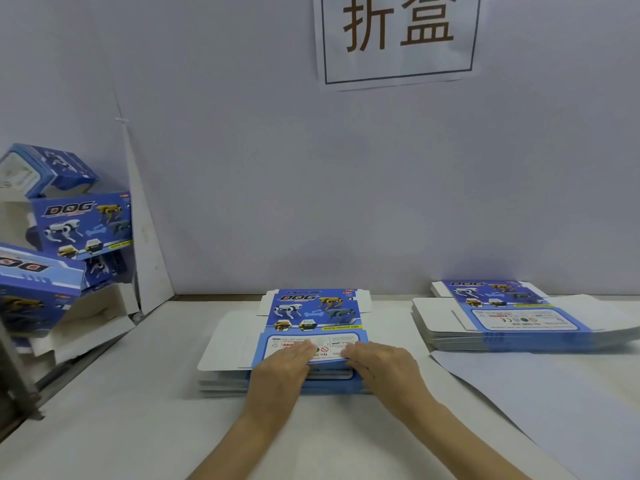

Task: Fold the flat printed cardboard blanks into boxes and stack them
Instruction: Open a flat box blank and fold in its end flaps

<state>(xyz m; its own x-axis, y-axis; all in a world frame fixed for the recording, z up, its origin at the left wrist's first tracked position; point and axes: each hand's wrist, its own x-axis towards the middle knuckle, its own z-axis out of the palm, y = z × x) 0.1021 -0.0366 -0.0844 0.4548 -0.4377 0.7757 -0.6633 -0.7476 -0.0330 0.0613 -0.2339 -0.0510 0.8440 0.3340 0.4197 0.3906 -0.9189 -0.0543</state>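
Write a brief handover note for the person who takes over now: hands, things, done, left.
Left hand and right hand both pinch the near edge of the top blank, raised off the centre stack.
A right stack of flat blanks waits on the table.
Done: several folded boxes piled at far left.
Left: fold this blank, then both stacks, and stack the boxes.

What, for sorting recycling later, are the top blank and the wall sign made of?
Top blank: apparently thin cardboard. The printed face is blue with a slight sheen, the bare side flaps are matte white, and the lifted near edge flexes. Wall sign: probably plain matte paper, thin, with a slightly wavy lower edge.
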